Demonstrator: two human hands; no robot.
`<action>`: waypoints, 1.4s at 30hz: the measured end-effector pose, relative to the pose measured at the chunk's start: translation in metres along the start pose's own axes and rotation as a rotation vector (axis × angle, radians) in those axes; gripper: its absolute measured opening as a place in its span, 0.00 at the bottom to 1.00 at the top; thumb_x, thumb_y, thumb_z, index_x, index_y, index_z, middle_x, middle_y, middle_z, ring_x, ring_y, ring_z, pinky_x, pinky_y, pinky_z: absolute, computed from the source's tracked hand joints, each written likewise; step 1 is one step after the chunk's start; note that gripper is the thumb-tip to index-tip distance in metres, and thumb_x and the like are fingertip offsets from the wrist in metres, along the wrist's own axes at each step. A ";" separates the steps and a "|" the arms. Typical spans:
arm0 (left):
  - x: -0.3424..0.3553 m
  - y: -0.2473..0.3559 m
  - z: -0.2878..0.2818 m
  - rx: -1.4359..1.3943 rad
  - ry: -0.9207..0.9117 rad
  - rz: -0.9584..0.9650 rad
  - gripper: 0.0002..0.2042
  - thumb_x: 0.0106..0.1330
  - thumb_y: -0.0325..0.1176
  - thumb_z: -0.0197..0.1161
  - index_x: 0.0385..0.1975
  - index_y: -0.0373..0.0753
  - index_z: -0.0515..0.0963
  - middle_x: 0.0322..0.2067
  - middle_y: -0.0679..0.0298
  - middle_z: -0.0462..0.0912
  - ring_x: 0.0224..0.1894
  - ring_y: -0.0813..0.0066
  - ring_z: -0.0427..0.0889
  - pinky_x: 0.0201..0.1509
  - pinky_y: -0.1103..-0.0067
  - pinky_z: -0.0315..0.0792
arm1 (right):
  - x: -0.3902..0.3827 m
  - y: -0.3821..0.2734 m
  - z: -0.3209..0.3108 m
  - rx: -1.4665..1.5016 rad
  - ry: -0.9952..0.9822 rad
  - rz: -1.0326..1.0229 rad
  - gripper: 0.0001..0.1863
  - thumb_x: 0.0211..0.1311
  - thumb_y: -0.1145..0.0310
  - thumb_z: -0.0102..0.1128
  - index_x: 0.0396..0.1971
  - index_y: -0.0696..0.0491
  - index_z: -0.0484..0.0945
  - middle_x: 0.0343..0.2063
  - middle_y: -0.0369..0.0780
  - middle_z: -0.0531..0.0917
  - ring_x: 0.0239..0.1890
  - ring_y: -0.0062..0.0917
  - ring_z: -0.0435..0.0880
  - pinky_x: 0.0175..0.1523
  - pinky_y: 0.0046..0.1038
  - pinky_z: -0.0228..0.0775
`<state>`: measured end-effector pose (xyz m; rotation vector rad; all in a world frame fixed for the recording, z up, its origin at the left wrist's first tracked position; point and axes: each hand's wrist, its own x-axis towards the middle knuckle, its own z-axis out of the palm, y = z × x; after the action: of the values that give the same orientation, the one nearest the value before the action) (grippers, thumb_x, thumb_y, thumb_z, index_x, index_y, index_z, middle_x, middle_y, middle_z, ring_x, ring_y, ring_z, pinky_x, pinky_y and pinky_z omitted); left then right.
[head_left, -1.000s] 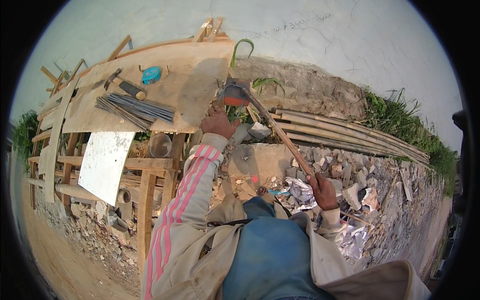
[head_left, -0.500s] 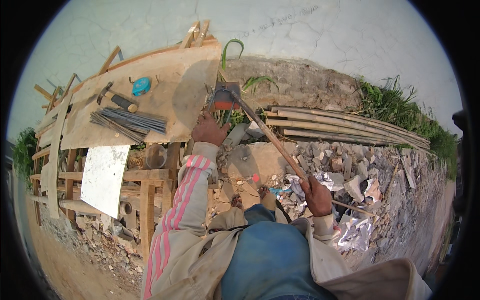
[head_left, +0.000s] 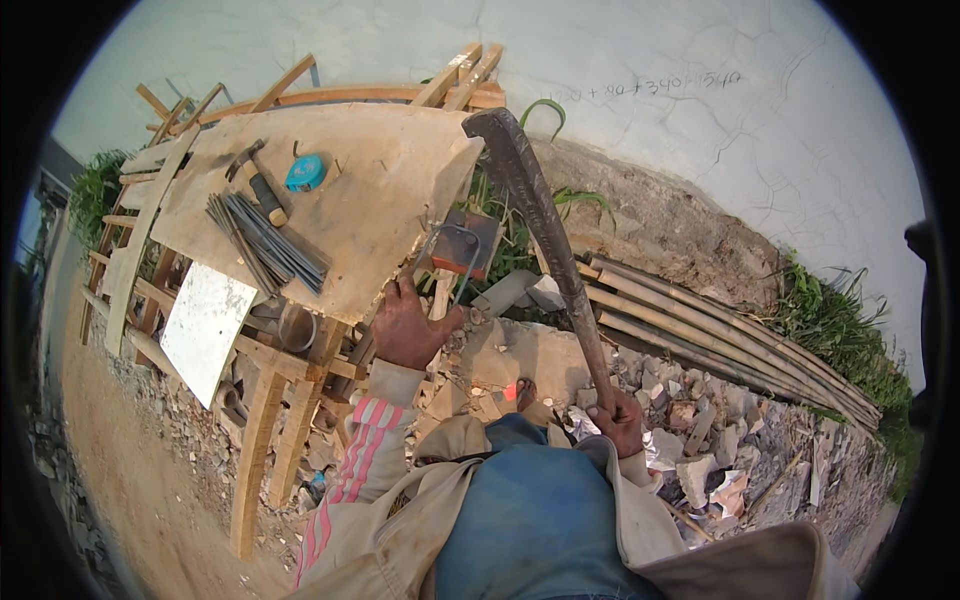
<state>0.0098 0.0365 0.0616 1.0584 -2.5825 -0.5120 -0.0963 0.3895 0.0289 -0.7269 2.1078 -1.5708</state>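
My right hand is closed round the lower end of a long, dark metal bending bar. The bar stands raised and tilted, its hooked head near the far right corner of the plywood tabletop. My left hand is at the tabletop's right edge, fingers curled at the ends of a thin bent steel rod; its grip is partly hidden. The rod's loop lies over a dark-topped, reddish block, apart from the bar.
On the tabletop lie a hammer, a blue tape measure and a bundle of steel rods. A white sheet leans below. Bamboo poles lie at right beside rubble. A cracked wall stands behind.
The bending bar has swung up off the block and bent rod, its head now farther away. My right hand has drawn slightly nearer my body. The view has turned.
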 end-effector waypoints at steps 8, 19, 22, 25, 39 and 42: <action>-0.008 0.038 -0.027 -0.851 -0.101 -0.195 0.46 0.55 0.57 0.70 0.66 0.26 0.63 0.49 0.46 0.78 0.51 0.51 0.82 0.57 0.62 0.74 | 0.144 -0.024 0.029 0.308 -0.394 0.000 0.17 0.70 0.55 0.64 0.39 0.56 0.78 0.24 0.34 0.78 0.22 0.14 0.72 0.25 0.20 0.64; -0.010 0.084 0.053 -2.003 -0.181 -0.017 0.44 0.60 0.54 0.65 0.73 0.38 0.59 0.68 0.51 0.68 0.69 0.59 0.68 0.74 0.61 0.59 | 0.200 -0.042 0.066 0.446 -0.553 0.085 0.19 0.71 0.61 0.64 0.51 0.62 0.81 0.24 0.35 0.83 0.23 0.16 0.78 0.30 0.22 0.70; 0.006 0.058 0.046 -1.838 -0.084 -0.106 0.41 0.64 0.51 0.64 0.74 0.37 0.57 0.67 0.53 0.69 0.64 0.61 0.74 0.69 0.62 0.65 | 0.217 -0.037 0.066 0.373 -0.454 0.037 0.15 0.70 0.64 0.64 0.46 0.62 0.82 0.17 0.32 0.77 0.16 0.14 0.72 0.22 0.20 0.63; 0.031 0.018 0.038 -1.574 0.071 -0.287 0.28 0.69 0.53 0.62 0.58 0.35 0.74 0.50 0.56 0.81 0.44 0.70 0.82 0.49 0.72 0.77 | 0.232 -0.032 0.067 0.330 -0.401 0.018 0.12 0.69 0.66 0.65 0.42 0.61 0.83 0.16 0.30 0.73 0.16 0.12 0.68 0.21 0.20 0.58; 0.057 -0.026 0.086 -0.654 0.289 -0.473 0.25 0.71 0.53 0.54 0.28 0.33 0.82 0.21 0.50 0.81 0.27 0.55 0.83 0.37 0.63 0.74 | 0.246 -0.001 0.076 -0.035 -0.308 -0.075 0.18 0.66 0.58 0.66 0.38 0.62 0.85 0.19 0.36 0.79 0.24 0.19 0.75 0.32 0.30 0.69; 0.058 -0.016 0.095 -0.679 0.378 -0.485 0.25 0.74 0.52 0.54 0.25 0.35 0.80 0.18 0.57 0.79 0.23 0.62 0.79 0.32 0.66 0.71 | 0.241 0.001 0.081 -0.074 -0.271 -0.077 0.17 0.66 0.59 0.66 0.39 0.61 0.85 0.18 0.38 0.77 0.24 0.18 0.74 0.32 0.30 0.68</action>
<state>-0.0578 0.0040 -0.0217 1.3396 -1.6203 -1.0809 -0.2356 0.1784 0.0010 -0.9974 1.9660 -1.3511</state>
